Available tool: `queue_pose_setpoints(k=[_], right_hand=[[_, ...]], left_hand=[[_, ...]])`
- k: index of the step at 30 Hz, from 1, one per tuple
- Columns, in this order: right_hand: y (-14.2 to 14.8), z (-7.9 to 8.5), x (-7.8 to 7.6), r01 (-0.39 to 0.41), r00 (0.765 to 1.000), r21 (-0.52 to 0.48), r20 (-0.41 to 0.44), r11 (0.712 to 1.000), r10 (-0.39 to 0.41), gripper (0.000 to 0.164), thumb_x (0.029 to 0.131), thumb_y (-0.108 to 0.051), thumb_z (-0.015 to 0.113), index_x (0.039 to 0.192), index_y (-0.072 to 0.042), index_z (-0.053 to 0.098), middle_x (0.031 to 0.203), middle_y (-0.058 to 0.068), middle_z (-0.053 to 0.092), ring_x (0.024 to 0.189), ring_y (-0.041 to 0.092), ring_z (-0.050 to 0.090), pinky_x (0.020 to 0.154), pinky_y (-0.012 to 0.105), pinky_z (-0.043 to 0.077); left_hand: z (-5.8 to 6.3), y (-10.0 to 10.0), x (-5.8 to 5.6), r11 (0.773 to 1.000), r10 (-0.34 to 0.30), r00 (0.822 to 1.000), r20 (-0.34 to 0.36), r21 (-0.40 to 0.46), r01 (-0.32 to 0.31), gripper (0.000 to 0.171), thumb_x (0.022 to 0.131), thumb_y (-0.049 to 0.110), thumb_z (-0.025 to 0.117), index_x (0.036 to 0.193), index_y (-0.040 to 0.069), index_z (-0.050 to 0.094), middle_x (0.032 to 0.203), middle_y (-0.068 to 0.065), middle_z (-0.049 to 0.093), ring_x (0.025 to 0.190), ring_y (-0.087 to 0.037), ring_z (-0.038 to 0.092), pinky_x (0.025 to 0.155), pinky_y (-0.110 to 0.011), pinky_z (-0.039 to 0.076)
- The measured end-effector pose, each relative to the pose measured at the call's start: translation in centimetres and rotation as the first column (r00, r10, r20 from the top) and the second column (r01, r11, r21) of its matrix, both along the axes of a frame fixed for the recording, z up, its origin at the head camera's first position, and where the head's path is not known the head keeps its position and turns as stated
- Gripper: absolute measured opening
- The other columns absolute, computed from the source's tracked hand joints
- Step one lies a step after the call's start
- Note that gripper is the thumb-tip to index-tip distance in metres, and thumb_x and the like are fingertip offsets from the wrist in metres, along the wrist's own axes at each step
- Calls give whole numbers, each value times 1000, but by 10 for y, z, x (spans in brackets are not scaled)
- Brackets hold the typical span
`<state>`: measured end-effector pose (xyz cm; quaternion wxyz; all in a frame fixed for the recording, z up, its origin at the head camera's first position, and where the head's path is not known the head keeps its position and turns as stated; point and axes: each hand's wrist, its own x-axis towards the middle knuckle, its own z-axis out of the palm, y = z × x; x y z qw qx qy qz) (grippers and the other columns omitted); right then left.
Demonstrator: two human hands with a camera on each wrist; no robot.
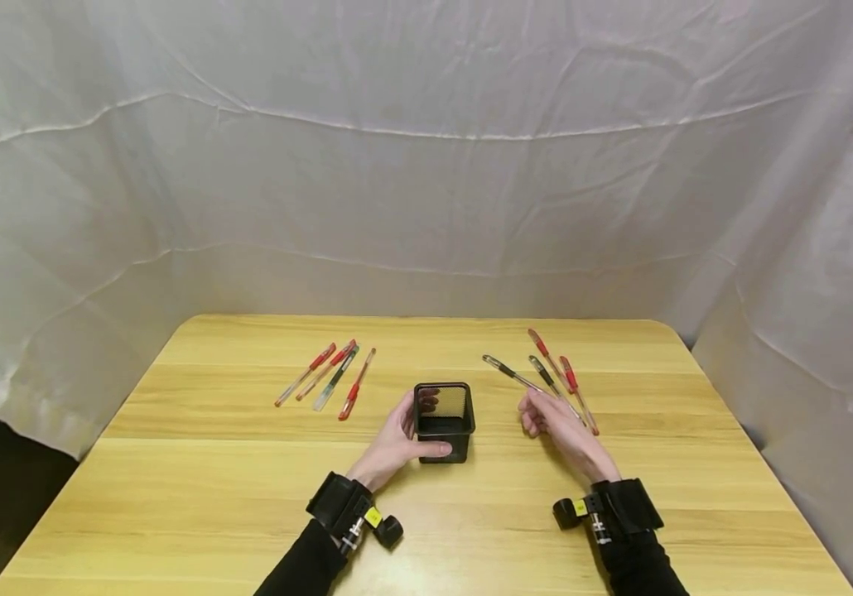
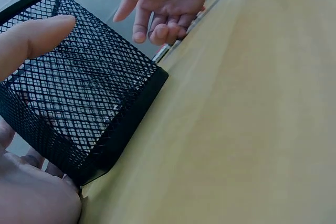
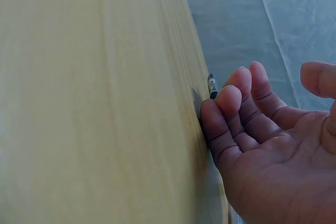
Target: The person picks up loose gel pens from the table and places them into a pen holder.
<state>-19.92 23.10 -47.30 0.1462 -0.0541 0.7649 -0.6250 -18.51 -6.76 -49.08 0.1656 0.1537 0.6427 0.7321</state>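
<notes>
"Mesh cup (image 1: 447, 424), black and square: where does the head view put it?"

"Upright at the middle of the wooden table (image 1: 195, 497), mouth upward. The left hand (image 1: 391, 451) is clamped on it, thumb over the near wall, fingers around the side."

"And around it?"

"Three red pens (image 1: 325, 370) and a dark pen (image 1: 337, 377) lie on the left. On the right are two red-capped pens (image 1: 580, 396) and two dark-capped pens (image 1: 504, 367); the right hand (image 1: 561, 426) is over the near part of these, hiding its own palm from above."

"What does the left wrist view add?"

"The weave of the cup's wall up close, with the left thumb (image 2: 39, 38) lying across it, and the base rim down at the tabletop. Beyond it you see the right palm, which the head view hides, its fingers bent and the thumb apart from them."

"Then the right wrist view?"

"Only a corner of the cup, at the top edge. The right hand fills the lower right: fingers loosely curled, thumb apart, nothing gripped between them. A pen end (image 3: 212, 83) shows just beyond the fingertips."

"Are they touching it?"

"I cannot tell; the fingers cover the place."
</notes>
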Motion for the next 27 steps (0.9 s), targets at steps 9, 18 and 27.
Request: queue_pose_setpoints(k=[9,18,27], right_hand=[[-2,0,1,-2,1000,-7,4,1000,2,42,111,-33,33,110,4,52,83,0,57,76,10,55,71,21,50],[-1,9,-1,21,1000,71,-18,997,-20,40,110,-24,40,125,12,48,85,2,57,73,8,56,68,21,52],[0,20,-18,100,982,216,-181,971,-61,37,102,-16,57,126,12,54,86,14,62,68,13,60,60,28,57]], left_hand=[[-5,-1,12,1000,26,999,-42,11,-26,88,74,4,87,149,7,39,155,-16,44,149,-29,34,130,-48,12],[-8,2,12,999,37,994,-103,-4,-38,86,73,7,88,146,4,43,150,-16,51,144,-29,42,129,-47,18],[-10,2,12,999,43,994,-104,1,-43,85,74,8,88,146,5,44,149,-14,52,143,-29,44,128,-47,20]])
